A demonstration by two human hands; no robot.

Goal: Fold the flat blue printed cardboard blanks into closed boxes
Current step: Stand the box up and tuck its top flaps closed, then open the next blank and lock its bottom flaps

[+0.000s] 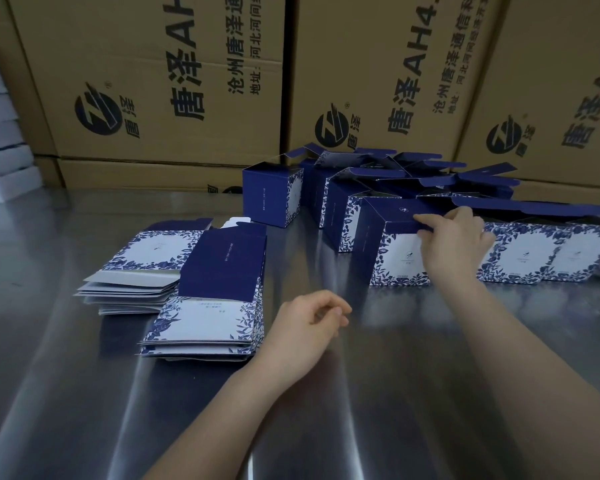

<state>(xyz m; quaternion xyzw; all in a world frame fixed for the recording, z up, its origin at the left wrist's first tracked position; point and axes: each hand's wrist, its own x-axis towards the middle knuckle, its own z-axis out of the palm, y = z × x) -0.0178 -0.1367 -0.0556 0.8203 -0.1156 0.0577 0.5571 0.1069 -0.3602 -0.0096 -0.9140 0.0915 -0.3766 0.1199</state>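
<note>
Out at 10 o'clock, a white stack (pixel 0 140) sits by the brown cartons (pixel 153 81) that line the back. On the steel table (pixel 395 393), at 9 o'clock, lie the flat blanks (pixel 201 306) in two piles, the far one fanned out, the near one showing a navy panel on top.

Just at that pile's 3 o'clock side, the left hand (pixel 312 323) hovers over the table, its fingers (pixel 336 311) loosely curled in toward the thumb, nothing in them.

Up at 12 o'clock, open boxes (pixel 272 194) stand with flaps raised.

Now 2 o'clock: the right hand (pixel 454 244) is on the box (pixel 399 258). Its fingers (pixel 426 220) lie close together along the lid's front edge, thumb tucked beneath, pinching that edge above the white floral face. A row of boxes (pixel 534 258) stands just beside it, toward 3 o'clock.
</note>
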